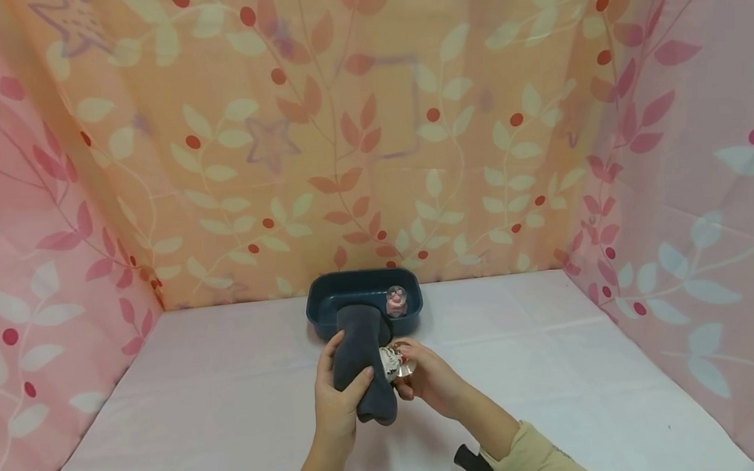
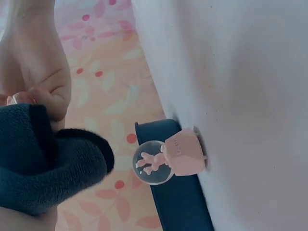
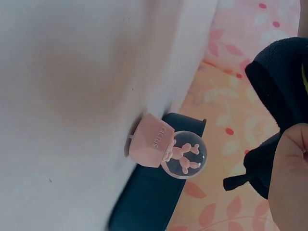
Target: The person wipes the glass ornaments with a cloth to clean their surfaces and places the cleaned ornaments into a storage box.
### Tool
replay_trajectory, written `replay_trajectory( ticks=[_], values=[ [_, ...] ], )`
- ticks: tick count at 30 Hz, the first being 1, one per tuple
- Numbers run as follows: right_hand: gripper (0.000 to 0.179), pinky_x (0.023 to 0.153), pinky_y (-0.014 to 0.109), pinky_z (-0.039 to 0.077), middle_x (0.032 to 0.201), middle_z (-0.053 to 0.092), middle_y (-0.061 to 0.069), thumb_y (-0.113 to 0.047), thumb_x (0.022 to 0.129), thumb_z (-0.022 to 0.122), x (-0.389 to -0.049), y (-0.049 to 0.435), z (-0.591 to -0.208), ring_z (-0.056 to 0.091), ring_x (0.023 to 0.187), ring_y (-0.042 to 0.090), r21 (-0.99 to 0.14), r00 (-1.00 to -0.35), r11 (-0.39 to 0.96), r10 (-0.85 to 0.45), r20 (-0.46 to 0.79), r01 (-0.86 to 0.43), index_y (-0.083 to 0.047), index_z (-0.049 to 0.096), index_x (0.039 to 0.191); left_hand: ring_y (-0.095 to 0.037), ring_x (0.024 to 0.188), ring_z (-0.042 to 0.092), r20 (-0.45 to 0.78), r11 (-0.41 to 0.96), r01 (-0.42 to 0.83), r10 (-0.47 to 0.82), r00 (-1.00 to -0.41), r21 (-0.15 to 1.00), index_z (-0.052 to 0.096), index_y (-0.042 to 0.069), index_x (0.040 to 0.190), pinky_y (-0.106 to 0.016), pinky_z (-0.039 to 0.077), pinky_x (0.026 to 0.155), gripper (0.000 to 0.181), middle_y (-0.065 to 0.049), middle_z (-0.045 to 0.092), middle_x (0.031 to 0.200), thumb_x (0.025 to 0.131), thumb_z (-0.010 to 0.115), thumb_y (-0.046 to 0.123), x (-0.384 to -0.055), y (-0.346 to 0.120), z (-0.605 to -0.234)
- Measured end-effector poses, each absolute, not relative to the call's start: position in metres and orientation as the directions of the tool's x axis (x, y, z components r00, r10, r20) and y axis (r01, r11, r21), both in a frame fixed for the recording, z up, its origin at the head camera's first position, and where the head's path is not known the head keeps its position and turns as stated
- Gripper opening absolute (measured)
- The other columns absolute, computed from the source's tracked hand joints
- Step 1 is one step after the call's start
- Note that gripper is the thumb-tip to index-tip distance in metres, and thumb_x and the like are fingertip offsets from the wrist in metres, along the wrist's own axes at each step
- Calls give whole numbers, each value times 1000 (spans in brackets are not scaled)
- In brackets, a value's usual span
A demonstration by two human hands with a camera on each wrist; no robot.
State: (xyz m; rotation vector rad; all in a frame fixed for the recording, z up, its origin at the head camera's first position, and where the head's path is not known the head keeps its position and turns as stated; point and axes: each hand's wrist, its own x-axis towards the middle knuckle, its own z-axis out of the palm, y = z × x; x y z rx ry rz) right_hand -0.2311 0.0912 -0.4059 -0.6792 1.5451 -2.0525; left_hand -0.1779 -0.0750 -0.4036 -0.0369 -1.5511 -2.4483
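Note:
My left hand (image 1: pixel 340 383) grips a long, dark blue-grey plush cloth (image 1: pixel 362 350), its thumb across the near side. At the cloth's right side my right hand (image 1: pixel 432 375) pinches a small ornament (image 1: pixel 391 363), white with a bit of red and a clear part; fingers and cloth hide much of it. The left wrist view shows an opening with a black edge in the cloth (image 2: pixel 67 168); my right hand (image 2: pixel 45 82) is beside it. Below and beyond the hands stands a pink snow globe (image 2: pixel 185 154) with a balloon-dog-like figure inside, upright and untouched.
A dark blue basin (image 1: pixel 317 317) sits at the back of the white table (image 1: pixel 231 385), against the patterned curtain (image 1: pixel 347 159). In both wrist views the snow globe overlaps the basin's front wall. A small black object (image 1: pixel 472 462) lies by my right sleeve.

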Motion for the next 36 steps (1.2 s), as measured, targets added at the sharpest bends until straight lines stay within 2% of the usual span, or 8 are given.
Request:
replay_trajectory(
  ticks=[6,12,15,20,23,27,32,36],
  values=[
    [23,56,24,36,78,52,-6,-31,102,32,-232,92,-407,41,53,7,-962,-767,-245,-638,65,122,-16,49,105,-22,109,52,211,-275,281,-260,-942,919,45,3,138,-29,51,84,62,-13,52,124,82,66,-9,-177,-72,-407],
    [28,56,24,35,75,54,-9,-29,103,29,-234,95,-409,39,50,5,-951,-751,-281,-654,89,132,-20,56,100,-21,107,54,243,-238,318,-300,-923,918,50,2,134,-29,51,83,58,-11,56,117,80,66,-11,-181,-71,-411],
    [29,57,24,35,78,55,-8,-28,103,28,-236,97,-410,39,52,6,-946,-742,-298,-662,108,128,-21,56,103,-20,106,54,214,-257,302,-318,-924,918,52,4,133,-29,51,82,57,-9,56,116,80,66,-10,-182,-73,-411],
    [29,58,25,38,88,56,-5,-28,102,27,-239,101,-408,43,59,9,-949,-762,-296,-638,109,112,-19,52,111,-21,108,52,147,-381,275,-333,-931,883,52,11,133,-29,51,83,60,-7,51,122,80,64,-13,-183,-78,-409],
    [28,60,25,40,91,53,-2,-32,102,29,-239,102,-406,45,64,10,-959,-781,-271,-616,107,82,-18,49,114,-22,109,52,129,-458,258,-295,-947,851,48,12,134,-30,52,83,62,-7,48,124,80,62,-14,-182,-79,-406],
    [27,61,26,40,93,51,0,-41,102,39,-237,98,-405,45,67,12,-969,-801,-240,-591,93,64,-18,47,114,-23,109,53,118,-506,222,-229,-966,833,45,11,135,-31,53,83,62,-7,47,126,81,63,-12,-181,-74,-404],
    [21,61,26,37,94,52,0,-35,103,44,-234,90,-405,43,66,12,-964,-842,-245,-537,43,107,-16,47,111,-22,109,53,119,-470,218,-230,-966,855,41,9,138,-30,52,84,65,-8,45,129,81,65,-10,-181,-67,-405],
    [14,64,26,38,92,52,-1,-28,102,43,-233,87,-403,43,66,11,-942,-860,-292,-509,8,164,-16,49,106,-22,108,53,127,-409,250,-304,-944,878,48,8,133,-29,51,84,63,-8,49,124,77,65,-13,-180,-63,-406]
  ],
)
